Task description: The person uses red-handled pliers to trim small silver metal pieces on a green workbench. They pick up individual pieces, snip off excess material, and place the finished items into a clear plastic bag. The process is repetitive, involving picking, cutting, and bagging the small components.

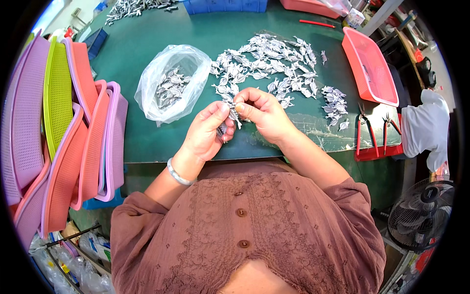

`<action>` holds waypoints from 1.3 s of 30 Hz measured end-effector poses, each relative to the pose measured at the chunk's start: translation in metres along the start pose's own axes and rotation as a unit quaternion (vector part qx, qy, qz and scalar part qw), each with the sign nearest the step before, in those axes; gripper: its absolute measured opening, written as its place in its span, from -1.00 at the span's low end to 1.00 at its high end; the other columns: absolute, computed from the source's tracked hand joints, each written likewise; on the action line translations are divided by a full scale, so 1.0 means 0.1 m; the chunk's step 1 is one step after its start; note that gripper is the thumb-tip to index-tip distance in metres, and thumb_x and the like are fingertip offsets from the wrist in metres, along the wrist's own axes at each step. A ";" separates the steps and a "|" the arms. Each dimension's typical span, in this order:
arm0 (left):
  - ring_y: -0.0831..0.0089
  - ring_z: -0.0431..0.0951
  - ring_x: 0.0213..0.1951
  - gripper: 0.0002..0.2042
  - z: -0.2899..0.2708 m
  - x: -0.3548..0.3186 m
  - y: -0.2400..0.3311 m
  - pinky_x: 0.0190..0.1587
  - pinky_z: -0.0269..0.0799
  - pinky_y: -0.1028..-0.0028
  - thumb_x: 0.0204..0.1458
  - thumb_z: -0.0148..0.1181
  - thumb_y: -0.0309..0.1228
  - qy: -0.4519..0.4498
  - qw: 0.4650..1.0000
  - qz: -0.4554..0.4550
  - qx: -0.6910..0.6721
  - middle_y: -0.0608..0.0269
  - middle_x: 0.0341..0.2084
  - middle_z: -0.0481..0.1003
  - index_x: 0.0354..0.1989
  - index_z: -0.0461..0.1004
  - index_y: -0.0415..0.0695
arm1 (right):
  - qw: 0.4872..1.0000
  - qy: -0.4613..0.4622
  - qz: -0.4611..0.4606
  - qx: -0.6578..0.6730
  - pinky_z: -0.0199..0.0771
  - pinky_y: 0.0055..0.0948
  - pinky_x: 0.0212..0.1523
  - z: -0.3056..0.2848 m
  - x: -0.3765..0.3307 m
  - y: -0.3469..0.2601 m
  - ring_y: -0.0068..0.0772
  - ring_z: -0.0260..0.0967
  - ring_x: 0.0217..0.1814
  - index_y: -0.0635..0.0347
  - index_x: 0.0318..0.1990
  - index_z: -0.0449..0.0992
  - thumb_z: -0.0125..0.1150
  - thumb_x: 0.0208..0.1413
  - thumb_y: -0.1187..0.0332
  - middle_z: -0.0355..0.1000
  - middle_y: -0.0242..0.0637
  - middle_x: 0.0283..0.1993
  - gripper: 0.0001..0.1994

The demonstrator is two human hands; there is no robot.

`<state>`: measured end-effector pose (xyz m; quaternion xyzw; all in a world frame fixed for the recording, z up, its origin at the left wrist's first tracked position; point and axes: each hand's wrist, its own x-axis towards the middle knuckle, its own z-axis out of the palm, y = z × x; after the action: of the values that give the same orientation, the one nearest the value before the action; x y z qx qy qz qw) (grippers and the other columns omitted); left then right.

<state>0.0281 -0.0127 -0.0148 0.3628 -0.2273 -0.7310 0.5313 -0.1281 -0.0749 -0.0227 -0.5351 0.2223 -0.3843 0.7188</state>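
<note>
Small silver leaf-shaped metal pieces (289,59) lie in a loose spread across the green table, just beyond my hands. My left hand (208,130) is closed around several of these pieces, with some showing below its fingers. Thumb and fingers of my right hand (262,112) pinch a leaf-shaped piece where the two hands meet, near the table's front edge. To the left stands an open clear plastic bag (147,98) with more silver pieces (172,87) inside. A smaller cluster of leaf-shaped pieces (334,104) lies to the right of my right hand.
Stacked purple, green and coral plastic baskets (63,127) rise at the left. A pink basket (364,66) sits at the right, near red-handled pliers (364,130) and a red box (379,153). At the far edge are a blue bin (225,6) and grey metal parts (137,10). A fan (423,213) stands lower right.
</note>
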 end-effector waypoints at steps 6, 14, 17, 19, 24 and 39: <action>0.59 0.29 -0.58 -0.81 -0.03 0.03 0.00 -0.59 0.18 0.62 0.18 -0.07 -0.25 -0.054 0.994 -0.034 -0.089 0.37 -0.62 0.34 -0.34 0.36 -0.10 | 0.999 -0.006 -0.030 -0.027 0.32 -0.61 -0.28 0.03 0.01 -0.04 -0.70 0.26 -0.33 0.27 -0.36 0.39 0.11 0.09 0.47 0.36 -0.48 -0.40 -0.94; 0.59 0.31 -0.60 -0.80 -0.04 0.02 0.00 -0.59 0.21 0.64 0.18 -0.07 -0.26 -0.036 0.999 0.009 -0.003 0.38 -0.62 0.36 -0.37 0.37 -0.09 | 0.993 -0.044 0.016 -0.109 0.32 -0.62 -0.30 0.00 0.03 -0.27 -0.72 0.25 -0.34 0.30 -0.32 0.43 0.10 0.09 0.45 0.38 -0.47 -0.40 -0.91; 0.59 0.31 -0.61 -0.81 -0.03 0.01 -0.01 -0.59 0.21 0.64 0.18 -0.06 -0.27 -0.015 0.999 0.020 0.023 0.38 -0.62 0.37 -0.39 0.38 -0.09 | 0.989 -0.029 0.034 -0.139 0.31 -0.62 -0.32 0.01 0.02 -0.29 -0.72 0.23 -0.36 0.30 -0.34 0.44 0.10 0.10 0.44 0.37 -0.48 -0.42 -0.91; 0.59 0.31 -0.61 -0.81 -0.03 0.01 -0.01 -0.59 0.20 0.64 0.17 -0.06 -0.26 -0.008 0.999 0.023 0.028 0.38 -0.62 0.36 -0.39 0.38 -0.08 | 0.990 -0.026 0.040 -0.131 0.27 -0.64 -0.36 0.01 0.02 -0.29 -0.74 0.20 -0.39 0.28 -0.35 0.44 0.11 0.10 0.43 0.34 -0.52 -0.44 -0.90; 0.59 0.28 -0.60 -0.79 -0.11 0.04 -0.05 -0.60 0.18 0.64 0.18 -0.09 -0.22 -0.065 0.997 -0.006 -0.034 0.37 -0.60 0.34 -0.32 0.35 -0.09 | 0.991 -0.021 0.010 -0.134 0.24 -0.66 -0.40 0.05 0.02 -0.23 -0.73 0.20 -0.43 0.25 -0.35 0.43 0.10 0.10 0.43 0.32 -0.52 -0.47 -0.92; 0.56 0.30 -0.49 -0.84 -0.12 0.01 -0.11 -0.50 0.22 0.61 0.16 -0.05 -0.34 -0.058 0.998 0.028 -0.019 0.33 -0.45 0.35 -0.16 0.34 -0.10 | 0.988 -0.002 0.024 -0.154 0.29 -0.60 -0.44 0.06 0.08 -0.24 -0.71 0.24 -0.45 0.28 -0.40 0.41 0.05 0.12 0.41 0.39 -0.42 -0.50 -0.88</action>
<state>0.0307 -0.0095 -0.0306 0.3033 -0.2532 -0.7401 0.5442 -0.1260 -0.0807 0.0027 -0.6347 0.2900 -0.3275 0.6371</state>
